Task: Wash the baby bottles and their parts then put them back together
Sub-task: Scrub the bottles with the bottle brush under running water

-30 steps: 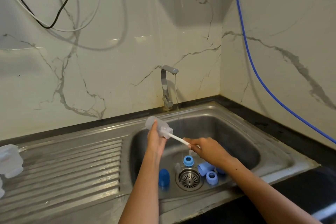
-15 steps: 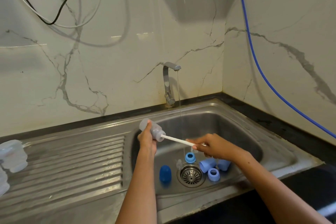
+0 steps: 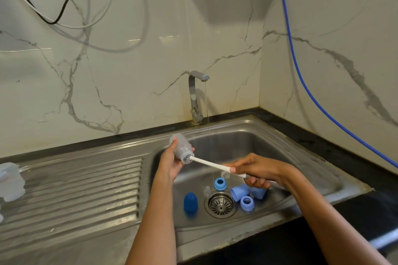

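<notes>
The scrubbing step is in hand: the left hand (image 3: 172, 162) grips the clear bottle (image 3: 182, 147) over the sink (image 3: 323, 170), the right hand (image 3: 256, 171) pinches the brush handle (image 3: 212, 164), bristles at the bottle mouth, and rinsing under the tap (image 3: 197, 94) likely follows.

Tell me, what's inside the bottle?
The brush pokes into the clear bottle; bristles show at its mouth. The left hand covers part of the bottle.

Quick tally, as counted: one clear bottle (image 3: 180, 148) and one white-handled brush (image 3: 212, 164) are held over the sink (image 3: 290, 140). Two blue screw rings (image 3: 220, 183) (image 3: 247, 203), two light blue caps (image 3: 239, 192) (image 3: 258, 193) and one dark blue cap (image 3: 190, 202) are seen around the drain (image 3: 221, 204). One tap (image 3: 195, 97) is seen.
</notes>
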